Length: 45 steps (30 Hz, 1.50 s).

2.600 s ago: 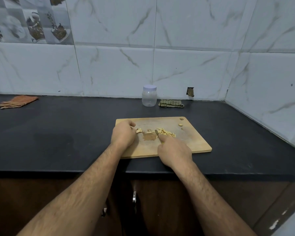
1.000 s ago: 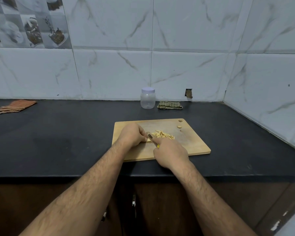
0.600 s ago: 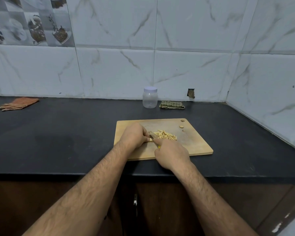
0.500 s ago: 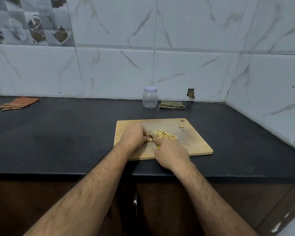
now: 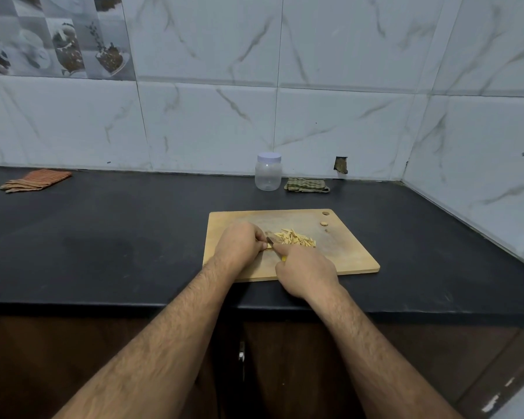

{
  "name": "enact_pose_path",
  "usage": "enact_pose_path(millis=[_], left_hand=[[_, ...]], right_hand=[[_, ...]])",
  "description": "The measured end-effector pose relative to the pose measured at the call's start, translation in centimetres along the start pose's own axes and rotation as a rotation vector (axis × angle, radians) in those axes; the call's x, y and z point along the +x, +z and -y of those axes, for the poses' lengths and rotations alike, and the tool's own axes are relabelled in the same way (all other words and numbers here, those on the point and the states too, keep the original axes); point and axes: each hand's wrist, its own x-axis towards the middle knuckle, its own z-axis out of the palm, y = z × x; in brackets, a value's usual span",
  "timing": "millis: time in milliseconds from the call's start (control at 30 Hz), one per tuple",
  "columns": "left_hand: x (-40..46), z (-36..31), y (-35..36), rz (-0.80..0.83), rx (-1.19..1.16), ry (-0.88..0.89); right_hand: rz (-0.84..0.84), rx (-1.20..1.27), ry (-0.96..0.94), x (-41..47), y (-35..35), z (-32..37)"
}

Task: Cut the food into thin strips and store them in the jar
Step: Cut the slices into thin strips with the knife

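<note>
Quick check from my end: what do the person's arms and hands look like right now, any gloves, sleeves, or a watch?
Both forearms are bare and hairy up to the frame edge, with no sleeve in view. The left hand and right hand wear no gloves. No watch, band or ring shows on the visible wrists and backs of the hands; the undersides are hidden.

The strips (image 5: 295,238) lie on the board (image 5: 345,255) just right of the left grip (image 5: 239,244); the jar (image 5: 267,172) stands far behind, on the counter (image 5: 118,231).
</note>
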Motion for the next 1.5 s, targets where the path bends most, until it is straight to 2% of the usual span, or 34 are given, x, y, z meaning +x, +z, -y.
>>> enact_pose_path(millis=[233,400,733,1233,1500], left_hand=[[-0.4,0.4,0.6,-0.061,0.008,-0.046],[-0.9,0.7,1.0,-0.115,0.048,-0.009],[-0.9,0.9,1.0,-0.118,0.033,0.023],[-0.7,1.1,1.3,-0.118,0.053,0.0],[-0.8,1.2,1.3,-0.124,0.003,-0.022]], right_hand=[[-0.012,-0.054,0.0,-0.8,0.0,0.1],[-0.048,-0.052,-0.004,-2.3,0.2,-0.6],[-0.057,0.028,0.016,-1.4,0.3,-0.2],[-0.039,-0.016,-0.003,-1.4,1.0,-0.1],[-0.088,0.019,0.027,-1.8,1.2,-0.3]])
